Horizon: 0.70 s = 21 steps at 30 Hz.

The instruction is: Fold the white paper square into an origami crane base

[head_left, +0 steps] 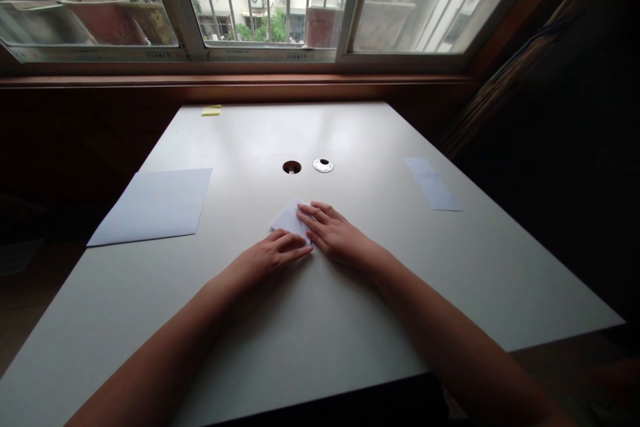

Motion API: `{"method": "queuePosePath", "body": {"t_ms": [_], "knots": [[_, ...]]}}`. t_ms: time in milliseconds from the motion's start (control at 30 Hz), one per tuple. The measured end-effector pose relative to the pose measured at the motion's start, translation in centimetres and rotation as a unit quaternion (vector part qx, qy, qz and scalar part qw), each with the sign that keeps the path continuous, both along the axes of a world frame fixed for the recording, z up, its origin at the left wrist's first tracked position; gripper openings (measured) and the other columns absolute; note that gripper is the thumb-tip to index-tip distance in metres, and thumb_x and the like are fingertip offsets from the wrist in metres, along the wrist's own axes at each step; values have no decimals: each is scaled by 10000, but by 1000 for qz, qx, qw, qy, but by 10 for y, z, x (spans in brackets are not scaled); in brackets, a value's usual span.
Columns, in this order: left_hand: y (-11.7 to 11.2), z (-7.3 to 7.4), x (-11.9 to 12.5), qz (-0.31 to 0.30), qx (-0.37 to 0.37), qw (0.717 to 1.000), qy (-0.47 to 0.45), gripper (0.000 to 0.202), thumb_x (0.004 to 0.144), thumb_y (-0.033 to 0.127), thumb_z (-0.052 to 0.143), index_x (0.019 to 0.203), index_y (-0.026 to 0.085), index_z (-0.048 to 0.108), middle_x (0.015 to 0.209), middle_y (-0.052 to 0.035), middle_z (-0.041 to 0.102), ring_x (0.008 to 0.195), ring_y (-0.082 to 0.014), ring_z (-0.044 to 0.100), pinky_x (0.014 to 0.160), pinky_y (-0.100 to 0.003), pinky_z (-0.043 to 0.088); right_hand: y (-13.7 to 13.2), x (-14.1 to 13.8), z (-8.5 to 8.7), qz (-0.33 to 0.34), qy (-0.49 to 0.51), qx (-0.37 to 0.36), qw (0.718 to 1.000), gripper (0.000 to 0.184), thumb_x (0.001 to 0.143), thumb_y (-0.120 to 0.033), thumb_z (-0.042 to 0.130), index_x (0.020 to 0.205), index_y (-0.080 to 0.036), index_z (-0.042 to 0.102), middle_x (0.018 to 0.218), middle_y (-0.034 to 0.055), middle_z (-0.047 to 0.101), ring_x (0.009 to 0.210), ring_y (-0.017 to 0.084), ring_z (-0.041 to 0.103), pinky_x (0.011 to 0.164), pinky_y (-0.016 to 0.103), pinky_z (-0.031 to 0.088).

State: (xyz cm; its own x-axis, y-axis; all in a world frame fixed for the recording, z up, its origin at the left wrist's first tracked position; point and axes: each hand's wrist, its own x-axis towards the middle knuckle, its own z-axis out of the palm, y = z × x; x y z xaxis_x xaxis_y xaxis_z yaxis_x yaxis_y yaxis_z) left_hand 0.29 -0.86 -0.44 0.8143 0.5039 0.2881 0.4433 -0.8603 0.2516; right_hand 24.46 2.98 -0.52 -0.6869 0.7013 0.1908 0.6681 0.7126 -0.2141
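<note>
A small folded piece of white paper (pixel 289 216) lies on the white table in front of me, one corner pointing away. My left hand (pixel 280 248) is closed at its near edge, the fingers bent and the fingertips against the paper. From the right, my right hand (pixel 331 230) lies over the paper's right side with its fingers stretched out flat on it. The two hands almost meet at the near corner. Part of the paper is hidden under the fingers, so its full folded shape cannot be seen.
Larger white sheets (pixel 155 207) lie at the table's left edge. A paper strip (pixel 433 184) rests on the right. Beyond my hands are a round hole (pixel 292 167) and a metal ring cover (pixel 323 165). A small yellow-edged piece (pixel 211 110) sits at the far left, below the window.
</note>
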Motion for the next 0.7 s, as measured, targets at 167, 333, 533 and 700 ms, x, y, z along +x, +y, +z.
{"method": "queuePosePath", "body": {"t_ms": [167, 333, 533, 700], "knots": [[1, -7, 0, -1, 4, 999, 33, 477, 958, 118, 487, 1404, 281, 534, 1261, -100, 578, 1171, -232, 509, 1031, -399, 494, 0, 1, -1, -4, 1, -3, 1000, 499, 1033, -360, 362, 1515, -234, 391, 1590, 45, 363, 1454, 278, 311, 1195, 487, 335], [4, -10, -3, -11, 2, 1000, 20, 503, 934, 93, 516, 1382, 319, 554, 1286, -85, 570, 1139, -221, 516, 1023, -383, 490, -1, -1, -3, -15, 0, 3, 1000, 503, 1037, -368, 347, 1516, -221, 390, 1590, 47, 363, 1456, 284, 305, 1195, 482, 331], [6, -7, -7, -35, -12, 999, 2, 429, 969, 124, 487, 1340, 308, 598, 1324, -79, 590, 1186, -209, 532, 1044, -364, 480, -2, -3, -5, -28, -1, 7, 1000, 504, 1036, -370, 347, 1509, -204, 403, 1581, 58, 378, 1453, 285, 315, 1192, 480, 333], [7, -3, -7, -49, -30, 998, -37, 342, 994, 155, 456, 1274, 232, 637, 1245, -98, 655, 1168, -194, 577, 1030, -348, 497, -4, -4, -2, -38, -6, 1, 999, 503, 1035, -362, 354, 1510, -204, 403, 1576, 62, 387, 1448, 285, 328, 1188, 483, 342]]}}
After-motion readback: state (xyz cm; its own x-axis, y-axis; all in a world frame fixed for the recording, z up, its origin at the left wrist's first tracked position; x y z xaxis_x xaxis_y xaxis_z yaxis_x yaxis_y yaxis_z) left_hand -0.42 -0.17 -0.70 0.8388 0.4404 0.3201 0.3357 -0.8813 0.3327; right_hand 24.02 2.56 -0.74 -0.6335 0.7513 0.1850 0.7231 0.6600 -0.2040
